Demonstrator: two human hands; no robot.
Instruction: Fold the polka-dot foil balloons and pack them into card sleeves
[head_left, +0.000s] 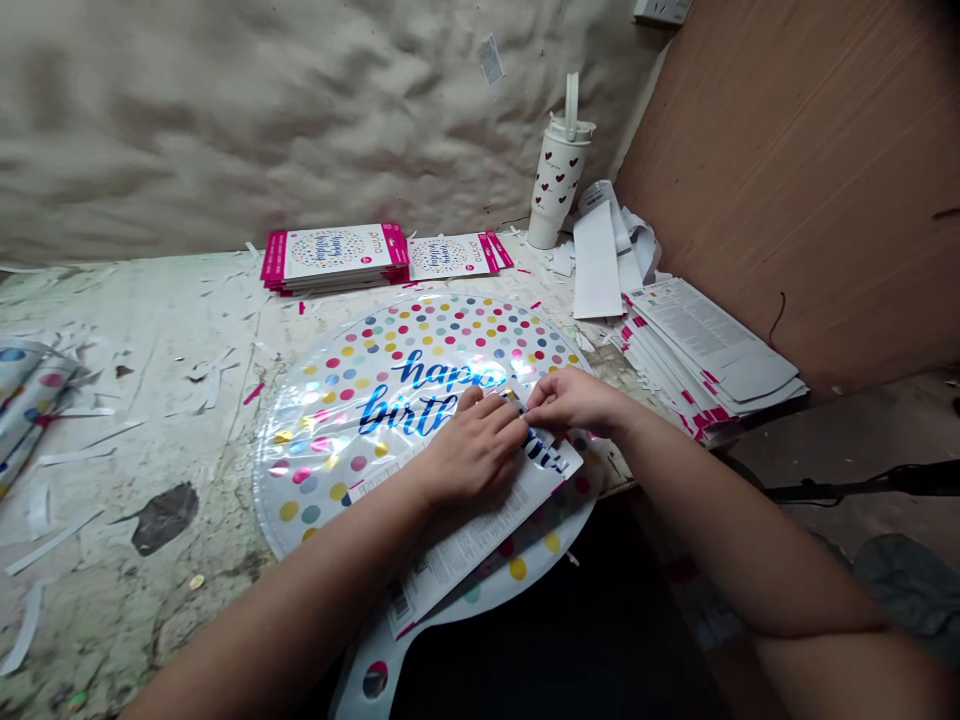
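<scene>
A round foil balloon (420,340) with multicoloured dots and blue "happy birthday" lettering lies flat on the table, its tail running toward me off the front edge. A long printed paper card (472,535) lies slantwise across its lower half. My left hand (472,450) rests on the card, fingers curled over its upper edge. Just to the right, my right hand (574,400) pinches that same edge between thumb and fingers. The two hands nearly touch and hide the middle of the lettering.
The scuffed white table (150,400) is littered with paper scraps. Magenta-edged balloon packs (334,258) stand in stacks at the back, beside a white heart-patterned tumbler (556,175). A pile of printed cards (705,360) sits right, against a wooden board (787,180). Folded foil balloons (30,410) lie far left.
</scene>
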